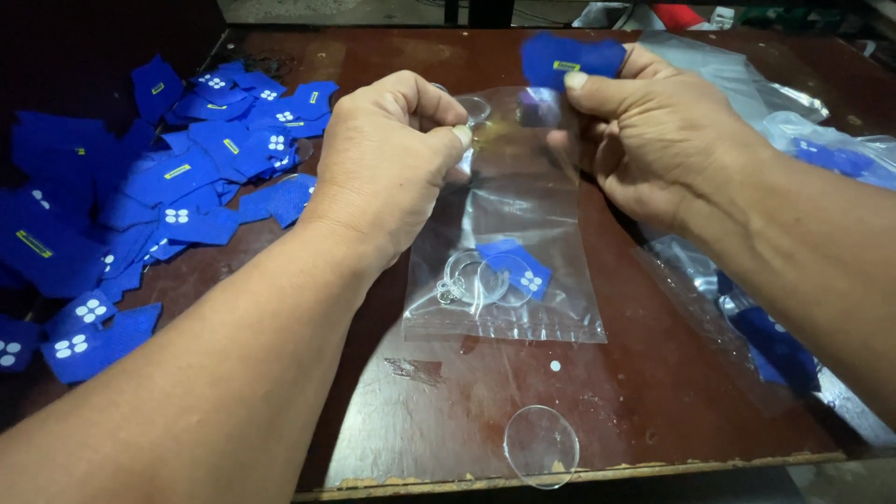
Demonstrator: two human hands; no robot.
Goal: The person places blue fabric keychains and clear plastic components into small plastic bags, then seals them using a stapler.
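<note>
Hands: left (397, 159) pinches clear zip bag (509, 271) open w/ keyring disc (473, 109), right (644, 140) holds blue fabric tag (569, 58); tag pile (140, 196) on table (653, 392) unpacked.

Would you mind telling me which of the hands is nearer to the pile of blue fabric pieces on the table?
Left. The left hand is just beside the pile of blue fabric pieces; the right hand is farther away.

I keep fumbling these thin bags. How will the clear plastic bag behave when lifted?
The clear plastic bag is probably floppy: it sags between the left hand and right hand. It looks glossy, so likely slippery. It seems light, though the clear rings may slide around inside.
</note>
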